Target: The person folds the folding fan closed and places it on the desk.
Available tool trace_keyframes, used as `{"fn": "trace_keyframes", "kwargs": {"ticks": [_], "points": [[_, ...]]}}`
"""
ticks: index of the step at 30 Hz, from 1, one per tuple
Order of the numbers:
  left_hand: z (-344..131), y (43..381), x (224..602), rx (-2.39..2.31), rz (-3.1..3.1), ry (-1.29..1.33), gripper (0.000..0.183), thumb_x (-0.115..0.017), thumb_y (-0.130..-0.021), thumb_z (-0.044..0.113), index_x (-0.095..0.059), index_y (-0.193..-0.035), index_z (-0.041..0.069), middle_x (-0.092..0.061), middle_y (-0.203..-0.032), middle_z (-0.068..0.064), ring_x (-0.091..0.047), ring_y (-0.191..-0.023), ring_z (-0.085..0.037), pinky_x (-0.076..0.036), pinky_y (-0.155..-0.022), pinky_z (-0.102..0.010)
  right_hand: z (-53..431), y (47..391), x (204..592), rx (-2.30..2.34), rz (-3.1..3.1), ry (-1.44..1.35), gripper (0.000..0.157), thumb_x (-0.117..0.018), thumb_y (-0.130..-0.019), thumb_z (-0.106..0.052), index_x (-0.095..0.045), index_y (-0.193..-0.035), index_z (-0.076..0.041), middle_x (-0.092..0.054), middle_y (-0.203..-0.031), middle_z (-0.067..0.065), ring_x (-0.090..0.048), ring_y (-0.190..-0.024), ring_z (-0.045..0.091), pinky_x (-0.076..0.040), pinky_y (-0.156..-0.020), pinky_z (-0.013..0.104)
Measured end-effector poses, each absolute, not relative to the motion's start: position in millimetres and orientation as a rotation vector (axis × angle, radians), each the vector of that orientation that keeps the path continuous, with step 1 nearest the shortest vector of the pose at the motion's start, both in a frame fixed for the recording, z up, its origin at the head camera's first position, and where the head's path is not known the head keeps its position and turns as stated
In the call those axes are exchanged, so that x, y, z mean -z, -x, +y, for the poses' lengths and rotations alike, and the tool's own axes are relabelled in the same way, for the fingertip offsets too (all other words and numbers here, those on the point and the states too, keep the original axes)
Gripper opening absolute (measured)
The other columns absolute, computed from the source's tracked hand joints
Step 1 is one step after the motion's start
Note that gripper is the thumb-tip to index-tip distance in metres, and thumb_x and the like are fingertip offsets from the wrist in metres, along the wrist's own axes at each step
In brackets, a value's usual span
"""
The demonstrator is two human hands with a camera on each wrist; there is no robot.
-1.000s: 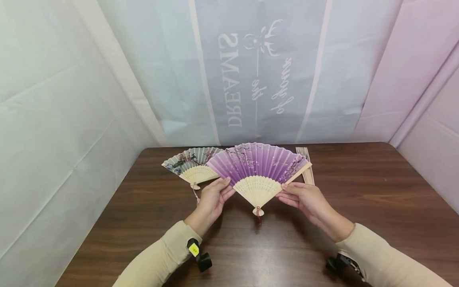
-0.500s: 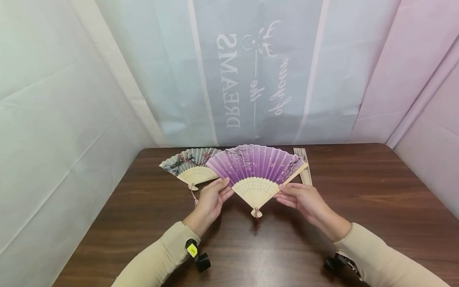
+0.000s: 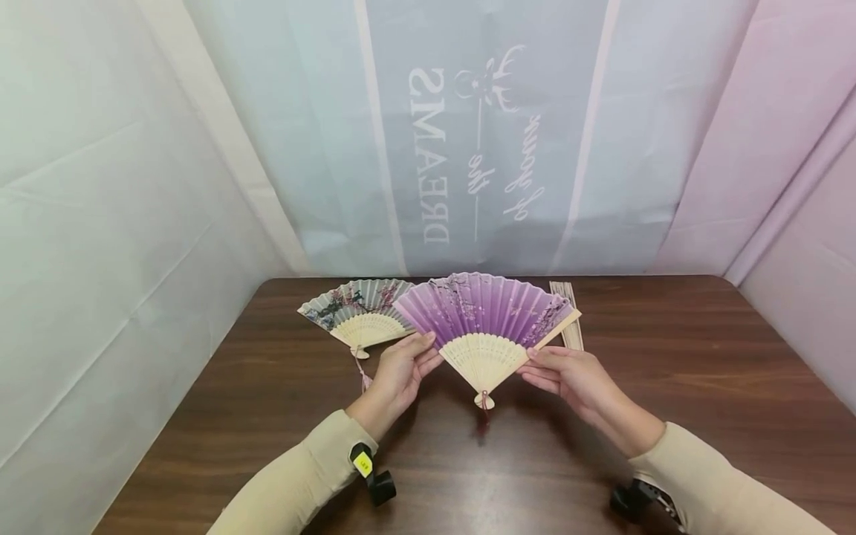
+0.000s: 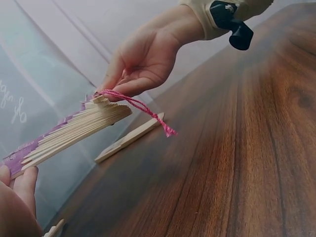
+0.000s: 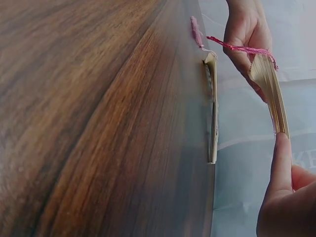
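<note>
An open purple folding fan [image 3: 491, 305] with printed blossom branches is held spread above the table. My left hand [image 3: 401, 371] pinches its left edge, thumb in front. At the right guard stick, my right hand [image 3: 575, 379] pinches it between thumb and fingers. The pale pierced ribs meet at a pivot at the bottom, where a dark pink tassel cord [image 4: 143, 106] hangs. In the left wrist view the fan's ribs [image 4: 84, 126] appear nearly edge-on. Behind on the left lies an open grey fan [image 3: 361, 305] with a floral print. A folded fan [image 3: 573, 336] is partly hidden behind the purple one.
The dark wooden table [image 3: 689, 386] reaches back to a hanging cloth [image 3: 495, 148] with mirrored lettering. Pale cloth walls [image 3: 134, 223] stand at both sides. The grey fan's light pink tassel [image 3: 365, 380] lies beside my left wrist.
Both hands keep their grip on the spread purple fan. Only a slight shift of the whole head view shows; the other fans stay in place.
</note>
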State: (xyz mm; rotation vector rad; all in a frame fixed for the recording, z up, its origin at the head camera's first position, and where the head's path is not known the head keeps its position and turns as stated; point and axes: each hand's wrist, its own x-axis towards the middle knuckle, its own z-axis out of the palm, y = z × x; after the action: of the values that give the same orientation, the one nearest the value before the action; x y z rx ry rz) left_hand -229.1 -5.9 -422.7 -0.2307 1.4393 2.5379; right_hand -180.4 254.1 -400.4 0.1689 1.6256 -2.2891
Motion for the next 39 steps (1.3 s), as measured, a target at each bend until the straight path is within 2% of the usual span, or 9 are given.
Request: {"fn": "trace_keyframes", "kwargs": {"ticks": [10, 16, 26, 33, 39], "points": [[-5, 232, 423, -2.52, 1.465, 0.274, 0.021, -0.054, -0.098, -0.003, -0.063, -0.083, 0.007, -0.072, -0.074, 0.002, -0.071, -0.071, -0.008, -0.066, -0.074, -0.026, 254, 185, 399, 2.273, 1.623, -0.162, 0.024, -0.054, -0.099, -0.001, -0.069, -0.085, -0.012, -0.076, -0.083, 0.001, -0.075, -0.081, 0.012, -0.064, -0.084, 0.024], [-3, 233, 423, -2.511, 1.482, 0.26, 0.019, -0.054, -0.098, -0.003, -0.064, -0.085, 0.006, -0.072, -0.075, 0.002, -0.071, -0.071, -0.008, -0.066, -0.074, -0.026, 253, 185, 398, 2.273, 1.633, -0.162, 0.021, -0.055, -0.099, -0.001, -0.069, -0.086, -0.011, -0.076, -0.082, 0.002, -0.075, -0.081, 0.012, -0.064, -0.083, 0.024], [1, 231, 426, -2.48, 1.493, 0.248, 0.027, -0.053, -0.097, -0.005, -0.064, -0.079, 0.012, -0.072, -0.074, 0.002, -0.07, -0.068, -0.007, -0.066, -0.073, -0.026, 254, 183, 399, 2.272, 1.631, -0.155, 0.025, -0.053, -0.1, 0.001, -0.069, -0.085, -0.012, -0.076, -0.082, 0.002, -0.075, -0.081, 0.012, -0.064, -0.083, 0.024], [-2, 233, 425, -2.479, 1.505, 0.257, 0.027, -0.054, -0.097, -0.005, -0.064, -0.077, 0.011, -0.071, -0.072, 0.003, -0.068, -0.065, -0.007, -0.066, -0.071, -0.025, 251, 187, 401, 2.24, 1.701, -0.127, 0.017, -0.055, -0.099, 0.0, -0.067, -0.091, -0.008, -0.076, -0.084, 0.003, -0.075, -0.083, 0.013, -0.064, -0.086, 0.027], [-4, 234, 424, -2.463, 1.518, 0.261, 0.024, -0.055, -0.096, -0.006, -0.065, -0.08, 0.009, -0.07, -0.072, 0.003, -0.067, -0.065, -0.007, -0.066, -0.071, -0.025, 245, 189, 399, 2.231, 1.707, -0.127, 0.024, -0.053, -0.098, 0.002, -0.069, -0.087, -0.011, -0.076, -0.082, 0.002, -0.075, -0.081, 0.013, -0.064, -0.084, 0.027]]}}
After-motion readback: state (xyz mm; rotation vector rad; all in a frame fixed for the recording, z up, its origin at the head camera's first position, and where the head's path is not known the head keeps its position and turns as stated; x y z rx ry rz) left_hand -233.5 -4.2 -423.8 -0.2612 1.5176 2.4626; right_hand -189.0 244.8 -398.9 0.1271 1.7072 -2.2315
